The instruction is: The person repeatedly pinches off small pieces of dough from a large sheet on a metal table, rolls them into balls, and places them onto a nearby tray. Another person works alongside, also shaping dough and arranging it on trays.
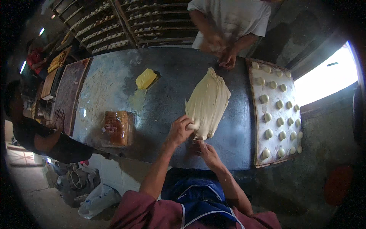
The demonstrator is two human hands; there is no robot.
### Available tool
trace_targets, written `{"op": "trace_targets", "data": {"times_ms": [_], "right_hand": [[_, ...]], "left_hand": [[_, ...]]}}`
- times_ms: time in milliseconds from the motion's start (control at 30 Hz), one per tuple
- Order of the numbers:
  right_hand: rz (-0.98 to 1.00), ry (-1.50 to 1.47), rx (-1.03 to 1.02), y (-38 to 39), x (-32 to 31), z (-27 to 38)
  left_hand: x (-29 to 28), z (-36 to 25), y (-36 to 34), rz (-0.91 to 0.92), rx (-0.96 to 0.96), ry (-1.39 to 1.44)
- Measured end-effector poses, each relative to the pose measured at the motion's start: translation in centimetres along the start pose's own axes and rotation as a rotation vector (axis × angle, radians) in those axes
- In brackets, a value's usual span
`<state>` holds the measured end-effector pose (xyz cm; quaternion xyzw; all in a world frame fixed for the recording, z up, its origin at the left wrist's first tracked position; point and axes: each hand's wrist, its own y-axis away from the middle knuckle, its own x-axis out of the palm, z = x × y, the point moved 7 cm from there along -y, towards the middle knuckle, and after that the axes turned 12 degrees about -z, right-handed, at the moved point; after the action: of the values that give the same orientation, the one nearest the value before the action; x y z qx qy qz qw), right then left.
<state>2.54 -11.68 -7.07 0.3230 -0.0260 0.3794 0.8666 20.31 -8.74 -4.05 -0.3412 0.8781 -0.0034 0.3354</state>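
Note:
A long, pale sheet of dough lies stretched on the dark worktop, with folds running along its length. My left hand is closed on a pinched-up lump at the dough's left edge, near my end. At the dough's near tip, my right hand is closed, thumb on top; its other fingers are partly hidden beneath. Left of the dough, a yellow block of fat sits on the worktop with a greasy smear beside it.
A clear-wrapped brown block lies left of my left arm. To the right, a tray carries rows of dough balls. Across the worktop stands a co-worker, hands near the dough's far end. Another person leans in at left. Racks stand behind.

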Motion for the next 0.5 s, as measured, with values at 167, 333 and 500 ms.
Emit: {"op": "trace_targets", "data": {"times_ms": [167, 333, 500], "right_hand": [[-0.018, -0.291, 0.221, -3.2, 2.0, -1.3], [-0.287, 0.051, 0.064, -1.6, 0.4, -1.3], [-0.212, 0.973, -0.460, 5.1, 0.6, 2.2]], "left_hand": [[-3.0, -7.3, 7.2, -0.144, -0.091, -0.034], [-5.5, -5.8, 12.9, 0.202, -0.752, 0.512], [5.9, -1.8, 10.0, 0.425, -1.299, 1.198]]}}
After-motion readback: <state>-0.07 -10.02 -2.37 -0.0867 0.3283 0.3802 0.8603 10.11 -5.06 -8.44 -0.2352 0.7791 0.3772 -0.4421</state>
